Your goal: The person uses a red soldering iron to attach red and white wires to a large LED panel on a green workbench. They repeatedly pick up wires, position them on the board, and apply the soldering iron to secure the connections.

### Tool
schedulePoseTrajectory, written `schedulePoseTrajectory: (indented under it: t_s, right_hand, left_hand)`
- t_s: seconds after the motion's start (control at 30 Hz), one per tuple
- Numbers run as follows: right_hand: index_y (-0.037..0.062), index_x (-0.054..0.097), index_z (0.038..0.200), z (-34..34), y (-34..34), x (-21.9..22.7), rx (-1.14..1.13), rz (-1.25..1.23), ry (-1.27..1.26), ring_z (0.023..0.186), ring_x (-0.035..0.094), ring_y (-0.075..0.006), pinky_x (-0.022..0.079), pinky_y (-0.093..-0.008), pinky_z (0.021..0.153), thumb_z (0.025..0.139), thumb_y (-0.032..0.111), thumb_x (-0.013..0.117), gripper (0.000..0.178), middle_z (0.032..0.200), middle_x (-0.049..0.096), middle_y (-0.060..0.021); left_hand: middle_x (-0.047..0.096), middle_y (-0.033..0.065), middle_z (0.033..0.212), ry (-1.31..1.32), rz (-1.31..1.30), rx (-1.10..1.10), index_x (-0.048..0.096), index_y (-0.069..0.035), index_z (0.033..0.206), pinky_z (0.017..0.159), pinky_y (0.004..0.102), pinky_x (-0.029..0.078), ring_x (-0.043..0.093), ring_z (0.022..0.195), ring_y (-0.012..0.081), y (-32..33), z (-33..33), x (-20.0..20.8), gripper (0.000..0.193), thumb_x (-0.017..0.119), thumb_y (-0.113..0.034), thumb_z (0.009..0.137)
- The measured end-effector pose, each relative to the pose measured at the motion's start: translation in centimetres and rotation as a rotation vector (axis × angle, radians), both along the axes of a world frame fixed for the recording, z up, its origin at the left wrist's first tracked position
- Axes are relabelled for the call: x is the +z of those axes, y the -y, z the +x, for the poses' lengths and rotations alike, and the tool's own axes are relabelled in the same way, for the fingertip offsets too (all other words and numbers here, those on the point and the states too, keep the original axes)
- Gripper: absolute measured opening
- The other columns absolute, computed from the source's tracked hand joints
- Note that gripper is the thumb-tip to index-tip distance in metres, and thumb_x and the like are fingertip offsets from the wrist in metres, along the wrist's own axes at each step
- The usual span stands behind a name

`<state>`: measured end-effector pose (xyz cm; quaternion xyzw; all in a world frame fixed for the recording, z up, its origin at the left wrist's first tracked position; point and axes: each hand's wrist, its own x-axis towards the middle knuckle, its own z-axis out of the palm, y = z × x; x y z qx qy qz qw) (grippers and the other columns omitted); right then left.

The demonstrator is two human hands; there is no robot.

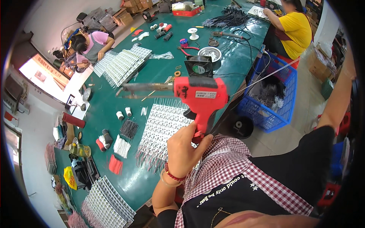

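Note:
My left hand (pixel 186 146), wearing a red beaded bracelet and a bangle, is wrapped round the grip of a red glue gun (pixel 205 97). The gun is held up over the table edge, its long metal nozzle aimed left. A thin pale rod (pixel 262 78) runs from its back toward the upper right. Below the gun lies a sheet of white circuit boards (pixel 161 129) with thin wire leads, partly hidden by the hand and gun. My right arm (pixel 340 87) reaches up at the far right; its hand is out of sight.
Bundles of red (pixel 115 164), white (pixel 121 146) and black (pixel 129 129) short tubes lie on the green table (pixel 129 186). A small fan (pixel 198 66) and metal bowl (pixel 210 54) stand beyond. A blue crate (pixel 272 114) sits right. Two people work across the table.

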<state>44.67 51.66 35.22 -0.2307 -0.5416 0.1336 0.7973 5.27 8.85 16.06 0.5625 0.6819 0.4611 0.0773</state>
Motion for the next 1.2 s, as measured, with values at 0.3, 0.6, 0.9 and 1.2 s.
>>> schedulePoseTrajectory:
  t_s: [0.3,0.6,0.9,1.2]
  right_hand:
    - [0.0025,0.062,0.104,-10.3,22.6,-40.7,0.849,-1.281,-0.416,0.083,0.064,-0.0245,0.052,-0.038,0.077,0.098,0.033,0.043,0.037,0.091,0.067,-0.0112]
    - [0.0003,0.038,0.14,-28.4,28.5,-29.2,1.867,-0.956,0.266,0.122,0.054,-0.0303,0.046,-0.044,0.1,0.095,0.048,0.051,0.066,0.124,0.058,-0.0226]
    - [0.0016,0.035,0.141,-33.6,29.7,-25.8,1.779,-1.08,0.492,0.072,0.065,-0.0199,0.056,-0.0388,0.077,0.095,0.057,0.045,0.073,0.076,0.062,-0.0122]
    - [0.0013,0.061,0.093,-34.1,34.9,-23.7,1.483,-0.989,0.967,0.067,0.056,-0.0058,0.044,-0.0217,0.058,0.082,0.005,0.071,0.015,0.077,0.06,0.0007]
  left_hand:
    - [0.065,0.0123,0.071,0.131,-0.218,0.022,0.064,0.0,0.094,0.056,0.0317,0.049,0.063,0.059,0.024,-0.4,0.4,-6.9,0.029,0.076,-0.019,0.076]
    - [0.068,0.0146,0.083,0.11,-0.307,-0.008,0.063,-0.003,0.105,0.06,0.0369,0.05,0.065,0.066,0.0326,0.4,2.3,-8.3,0.035,0.073,-0.022,0.078]
    - [0.072,0.0079,0.092,0.627,0.009,0.494,0.056,0.002,0.096,0.053,0.0241,0.04,0.044,0.055,0.0051,7.1,-0.7,-8.4,0.013,0.046,-0.008,0.097]
    - [0.067,0.0121,0.067,0.587,-0.018,0.474,0.059,0.001,0.099,0.05,0.0318,0.046,0.063,0.053,0.0189,6.6,0.6,-8.6,0.011,0.051,-0.004,0.092]
